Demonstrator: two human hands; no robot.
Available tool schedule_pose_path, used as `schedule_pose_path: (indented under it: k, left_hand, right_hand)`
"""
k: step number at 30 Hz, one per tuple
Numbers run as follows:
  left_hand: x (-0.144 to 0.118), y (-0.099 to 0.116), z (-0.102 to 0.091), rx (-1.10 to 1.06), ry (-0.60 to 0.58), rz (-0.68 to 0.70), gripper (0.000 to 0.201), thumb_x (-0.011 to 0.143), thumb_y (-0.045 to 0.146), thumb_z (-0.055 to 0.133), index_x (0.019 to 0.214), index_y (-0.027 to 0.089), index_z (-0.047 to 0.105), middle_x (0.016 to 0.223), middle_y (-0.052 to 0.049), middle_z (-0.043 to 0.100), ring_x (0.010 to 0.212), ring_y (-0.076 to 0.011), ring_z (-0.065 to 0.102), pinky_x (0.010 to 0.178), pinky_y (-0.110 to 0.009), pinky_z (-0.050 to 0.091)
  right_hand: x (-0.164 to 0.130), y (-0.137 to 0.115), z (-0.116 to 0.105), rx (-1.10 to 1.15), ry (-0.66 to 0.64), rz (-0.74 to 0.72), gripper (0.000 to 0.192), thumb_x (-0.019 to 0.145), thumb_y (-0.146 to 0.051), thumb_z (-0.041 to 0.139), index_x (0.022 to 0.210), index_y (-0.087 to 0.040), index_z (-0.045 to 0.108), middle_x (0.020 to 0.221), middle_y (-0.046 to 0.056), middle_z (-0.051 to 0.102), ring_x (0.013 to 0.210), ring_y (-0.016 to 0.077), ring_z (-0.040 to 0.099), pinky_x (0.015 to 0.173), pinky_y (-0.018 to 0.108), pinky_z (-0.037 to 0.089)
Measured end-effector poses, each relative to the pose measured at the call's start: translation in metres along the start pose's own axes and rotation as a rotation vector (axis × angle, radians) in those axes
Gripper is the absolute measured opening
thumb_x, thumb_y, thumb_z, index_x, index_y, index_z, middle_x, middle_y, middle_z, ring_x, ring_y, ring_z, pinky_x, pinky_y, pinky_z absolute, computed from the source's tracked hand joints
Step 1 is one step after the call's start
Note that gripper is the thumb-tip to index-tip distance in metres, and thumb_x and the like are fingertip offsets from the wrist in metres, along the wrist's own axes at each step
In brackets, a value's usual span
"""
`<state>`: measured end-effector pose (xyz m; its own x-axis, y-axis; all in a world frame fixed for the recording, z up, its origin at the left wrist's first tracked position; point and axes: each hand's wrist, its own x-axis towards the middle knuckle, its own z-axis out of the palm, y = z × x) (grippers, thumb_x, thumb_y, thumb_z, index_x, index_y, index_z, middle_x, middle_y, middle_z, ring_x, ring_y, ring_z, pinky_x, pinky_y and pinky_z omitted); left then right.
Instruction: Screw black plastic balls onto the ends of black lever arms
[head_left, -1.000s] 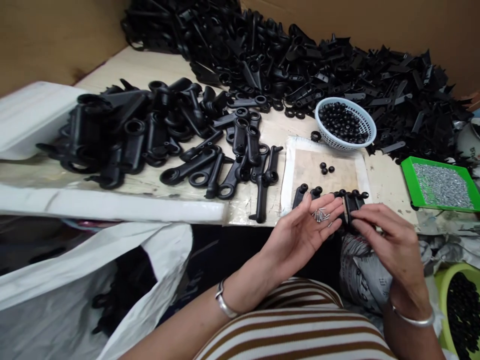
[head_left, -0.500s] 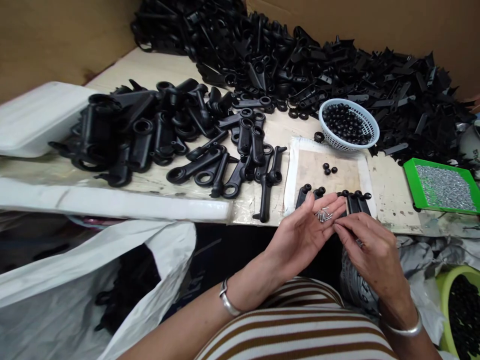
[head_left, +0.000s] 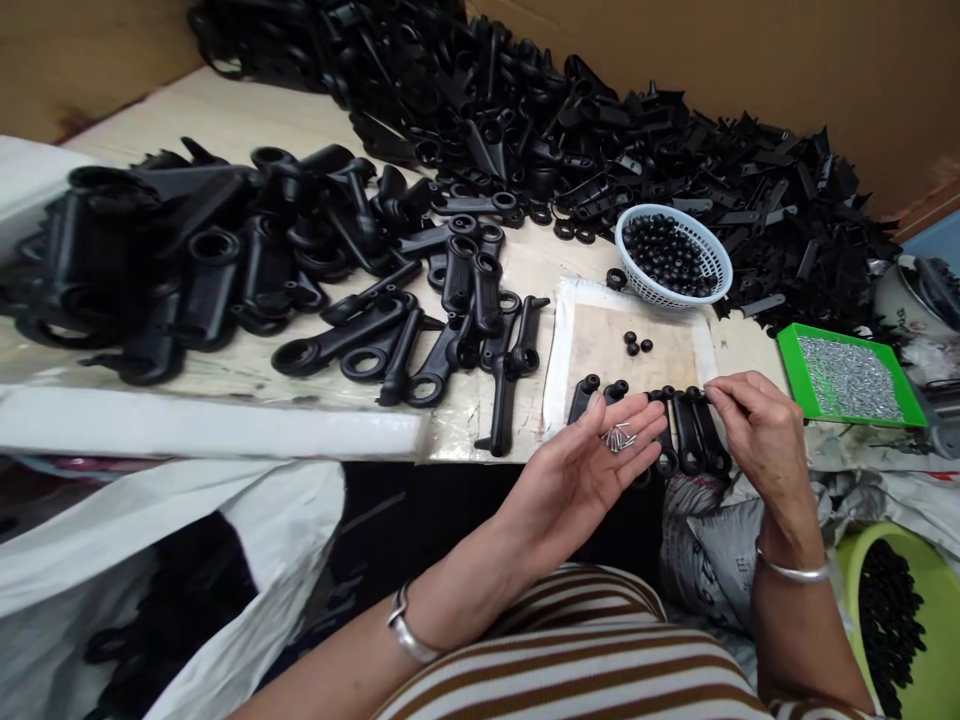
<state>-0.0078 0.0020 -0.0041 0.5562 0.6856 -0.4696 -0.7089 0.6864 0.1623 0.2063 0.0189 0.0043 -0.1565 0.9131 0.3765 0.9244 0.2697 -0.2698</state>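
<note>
My left hand point(head_left: 581, 465) is held palm up with its fingers stretched out, and several small metal pins point(head_left: 619, 437) lie loose on it. The pins look like screws or rivets. My right hand point(head_left: 757, 430) pinches thumb and fingertips together at the knob end of the rightmost black crank-like handle point(head_left: 709, 440). What sits between those fingertips is too small to make out. Several such handles lie side by side at the table's front edge, and my left fingers partly cover the row. Behind them several black balls point(head_left: 631, 342) rest on a pale mat point(head_left: 585, 315).
A light blue basket point(head_left: 720, 260) of black balls stands behind the mat. To the right is a green tray point(head_left: 795, 370) of metal pins. Black parts point(head_left: 457, 250) are heaped left and back. A yellow-green tub point(head_left: 930, 590) and a white sack point(head_left: 300, 530) flank me below.
My right hand has moved from beside the left palm up to the knob end of the rightmost handle. The left hand stays palm up with the pins. The view has shifted slightly right.
</note>
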Motion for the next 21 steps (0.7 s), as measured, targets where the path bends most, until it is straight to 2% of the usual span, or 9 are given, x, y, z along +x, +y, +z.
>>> schedule_pose_path:
  k: [7,15,19,21]
  left_hand:
    - [0.0006,-0.0014,-0.0041,0.009,-0.046,0.004,0.039,0.099,0.037,0.049,0.116,0.006,0.065,0.131,-0.017,0.062,0.127,-0.0265,0.056,0.115,-0.04,0.036]
    - [0.0001,-0.0018,-0.0039,-0.006,-0.052,-0.006,0.041,0.102,0.038,0.042,0.113,0.007,0.066,0.127,-0.016,0.065,0.123,-0.0253,0.059,0.112,-0.039,0.039]
    - [0.0013,-0.0026,-0.0052,-0.015,-0.081,-0.004,0.041,0.102,0.04,0.043,0.111,0.008,0.067,0.129,-0.016,0.063,0.125,-0.0258,0.057,0.113,-0.04,0.037]
    - [0.0022,-0.0032,-0.0068,-0.022,-0.099,-0.002,0.041,0.101,0.041,0.043,0.111,0.009,0.068,0.132,-0.015,0.062,0.126,-0.0256,0.056,0.113,-0.04,0.036]
  right_hand:
    - [0.0011,-0.0003,-0.0032,-0.047,-0.052,-0.023,0.02,0.095,-0.028,0.053,0.089,-0.019,0.07,0.086,0.006,0.069,0.083,0.0195,0.063,0.078,0.033,0.049]
    - [0.004,-0.001,-0.0025,-0.109,-0.097,-0.066,0.022,0.095,-0.029,0.052,0.09,-0.019,0.07,0.084,0.007,0.068,0.083,0.0199,0.063,0.077,0.033,0.049]
    - [0.0035,-0.0018,-0.0023,-0.161,-0.036,-0.069,0.018,0.093,-0.029,0.056,0.095,-0.018,0.07,0.086,0.007,0.069,0.083,0.0205,0.064,0.075,0.034,0.049]
    - [0.0007,-0.0076,-0.0062,-0.108,0.017,-0.076,0.015,0.092,-0.027,0.059,0.097,-0.018,0.07,0.086,0.007,0.07,0.08,0.0191,0.064,0.075,0.033,0.05]
